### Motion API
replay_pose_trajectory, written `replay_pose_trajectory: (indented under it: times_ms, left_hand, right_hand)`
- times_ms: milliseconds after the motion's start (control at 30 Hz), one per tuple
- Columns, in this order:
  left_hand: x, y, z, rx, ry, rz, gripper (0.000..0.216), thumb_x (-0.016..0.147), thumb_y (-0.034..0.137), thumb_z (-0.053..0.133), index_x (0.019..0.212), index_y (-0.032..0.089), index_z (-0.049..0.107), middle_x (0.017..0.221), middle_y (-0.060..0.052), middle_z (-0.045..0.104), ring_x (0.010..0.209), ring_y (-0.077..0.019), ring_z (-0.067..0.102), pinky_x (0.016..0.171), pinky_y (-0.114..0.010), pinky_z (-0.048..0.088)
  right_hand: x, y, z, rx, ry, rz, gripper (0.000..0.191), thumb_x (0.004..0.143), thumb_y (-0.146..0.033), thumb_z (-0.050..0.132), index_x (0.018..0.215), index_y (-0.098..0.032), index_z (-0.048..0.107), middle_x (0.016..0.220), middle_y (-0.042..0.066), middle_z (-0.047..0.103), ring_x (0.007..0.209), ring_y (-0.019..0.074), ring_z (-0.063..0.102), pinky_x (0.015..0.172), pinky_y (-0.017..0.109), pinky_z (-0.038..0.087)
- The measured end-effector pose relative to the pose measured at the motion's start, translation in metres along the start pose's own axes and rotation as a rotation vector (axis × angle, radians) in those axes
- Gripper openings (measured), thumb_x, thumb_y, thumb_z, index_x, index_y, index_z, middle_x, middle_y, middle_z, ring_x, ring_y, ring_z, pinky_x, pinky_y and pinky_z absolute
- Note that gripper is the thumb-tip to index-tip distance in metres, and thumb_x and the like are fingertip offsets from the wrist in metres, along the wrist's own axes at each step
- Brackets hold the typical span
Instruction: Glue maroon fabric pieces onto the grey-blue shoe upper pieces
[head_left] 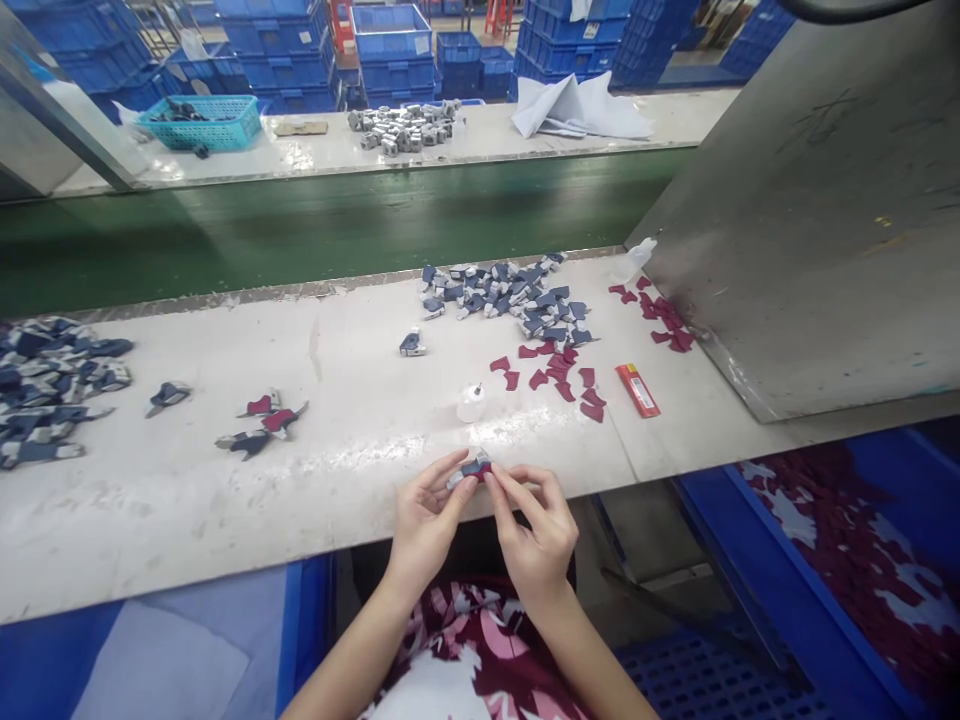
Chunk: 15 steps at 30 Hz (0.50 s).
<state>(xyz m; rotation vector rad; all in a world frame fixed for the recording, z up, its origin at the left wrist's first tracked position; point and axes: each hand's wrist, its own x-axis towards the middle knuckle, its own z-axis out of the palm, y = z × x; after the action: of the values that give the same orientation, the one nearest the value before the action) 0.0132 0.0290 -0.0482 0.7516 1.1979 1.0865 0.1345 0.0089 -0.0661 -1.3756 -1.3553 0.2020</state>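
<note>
Between my two hands, just over the table's front edge, is a small grey-and-blue plastic part (469, 468) with a dark red piece (484, 472) against its right side. My left hand (427, 520) grips the plastic part between thumb and fingers. The thumb and forefinger of my right hand (536, 530) pinch the dark red piece; my fingertips cover much of both. A small white bottle with a thin dark tip (472, 402) stands upright beyond my hands. Loose dark red pieces (559, 370) lie to its right, before a heap of blue-and-grey parts (502, 295).
More such parts (52, 385) pile up at the far left, with a few (262, 425) nearer. A red-orange packet (637, 390) lies right of the red pieces. A metal panel (817, 220) slopes up at right. Blue bins (810, 600) sit below the table.
</note>
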Motion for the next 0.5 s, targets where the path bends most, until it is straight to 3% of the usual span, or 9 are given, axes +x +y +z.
replay_pose_trajectory:
  times_ms: [100,200,300,500]
  left_hand:
    - [0.0,0.004,-0.003,-0.024,-0.031,-0.021,0.051,0.073,0.034,0.085,0.117,0.012,0.071,0.107,-0.013,0.079,0.102,-0.0261,0.076,0.096,-0.036,0.06]
    - [0.0,0.009,-0.006,-0.044,-0.095,-0.028,0.049,0.073,0.033,0.085,0.116,0.013,0.072,0.105,-0.012,0.08,0.1,-0.0256,0.076,0.095,-0.035,0.061]
    - [-0.002,0.015,-0.008,-0.063,-0.165,-0.023,0.044,0.074,0.033,0.086,0.112,0.015,0.074,0.099,-0.01,0.081,0.094,-0.0244,0.078,0.09,-0.033,0.063]
    - [-0.007,0.017,-0.001,-0.059,-0.162,0.005,0.032,0.073,0.033,0.086,0.099,0.015,0.079,0.097,-0.01,0.081,0.091,-0.0262,0.078,0.084,-0.032,0.066]
  right_hand:
    - [0.006,0.006,-0.003,0.083,-0.062,0.138,0.016,0.088,-0.023,0.072,0.101,-0.027,0.08,0.107,0.009,0.067,0.076,0.0157,0.07,0.063,0.03,0.063]
    - [0.017,0.013,-0.011,0.358,-0.342,0.307,0.021,0.092,-0.029,0.067,0.11,-0.027,0.076,0.108,0.008,0.071,0.089,0.0194,0.072,0.074,0.032,0.064]
    - [0.026,0.017,-0.018,0.533,-0.558,0.332,0.019,0.094,-0.029,0.063,0.109,-0.027,0.075,0.103,0.006,0.07,0.095,0.0195,0.071,0.076,0.029,0.062]
    - [0.022,0.009,-0.017,0.531,-0.448,0.25,0.013,0.095,-0.024,0.059,0.105,-0.026,0.068,0.094,0.004,0.064,0.085,0.0153,0.065,0.07,0.024,0.058]
